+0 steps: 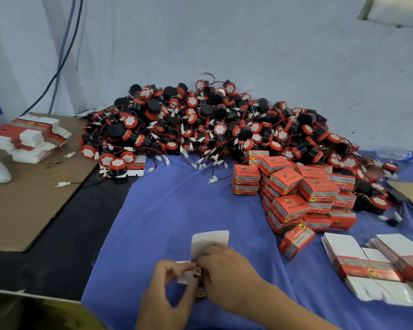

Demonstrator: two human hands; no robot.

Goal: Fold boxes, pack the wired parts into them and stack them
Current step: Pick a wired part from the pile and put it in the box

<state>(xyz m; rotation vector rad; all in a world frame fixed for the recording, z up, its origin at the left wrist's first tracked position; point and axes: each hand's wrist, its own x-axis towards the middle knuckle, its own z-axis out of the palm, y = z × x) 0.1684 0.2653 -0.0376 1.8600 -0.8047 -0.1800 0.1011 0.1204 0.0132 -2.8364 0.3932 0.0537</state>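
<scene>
Working low at the near edge of the desk [172, 210], both hands meet over a half-folded box [209, 244] on the blue cloth [177, 206]. The left hand [167, 284] has its thumb and fingertips closed on a small white flap at the box's left side. The right hand [224, 275] curls over the box from the right, fingers bent and closed on it; a white rounded flap stands up just behind the knuckles. What sits inside the box is hidden by the fingers.

Further back, against the wall [248, 44], a big heap of wired parts [200, 122] spreads across the desk: black and red round pieces with thin red and black leads ending in white plugs. To the right of the hands, finished red boxes [293, 194] are stacked in an uneven pile, with one box [295, 241] lying tilted at the near foot of it. Flat unfolded box blanks [372, 267] lie fanned out at the far right, near the desk's edge. Another pile of blanks [31, 139] rests at the left on a sheet of brown cardboard [29, 206], beside a white object I cannot make out. A clear plastic bottle [401, 154] lies on its side at the right.
</scene>
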